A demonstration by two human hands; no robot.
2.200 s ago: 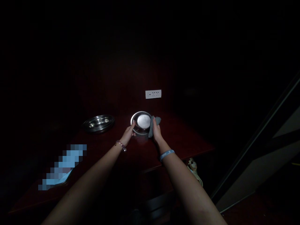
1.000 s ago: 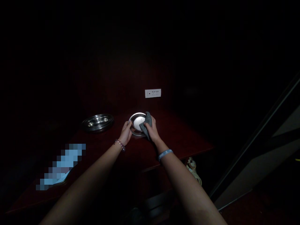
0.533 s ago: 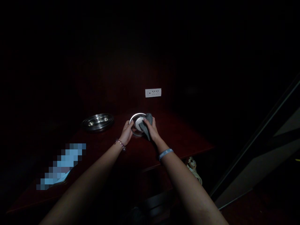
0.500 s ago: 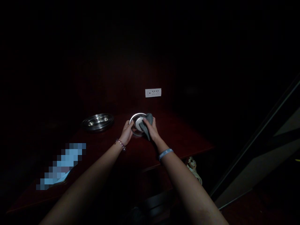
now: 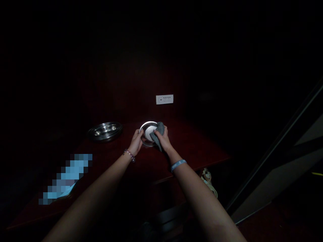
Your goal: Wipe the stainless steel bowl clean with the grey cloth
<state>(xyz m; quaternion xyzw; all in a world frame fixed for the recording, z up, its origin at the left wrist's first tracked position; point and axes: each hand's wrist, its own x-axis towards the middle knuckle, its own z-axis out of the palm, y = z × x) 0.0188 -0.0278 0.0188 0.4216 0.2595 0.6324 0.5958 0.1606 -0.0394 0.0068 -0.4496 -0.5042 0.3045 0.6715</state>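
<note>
V. dim, blk far & R. Glaring off steel bowl (image 5: 148,131), glinting on dish stack (image 5: 105,131) at L. Pixelated over bluish obj. (image 5: 69,176) near L.

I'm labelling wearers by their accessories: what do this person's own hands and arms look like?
Both are bare, with no sleeves or gloves showing. The left hand has a beaded bracelet in pinkish and clear tones at the wrist; the right hand has a flat blue wristband with pale lettering, too small to read.
</note>
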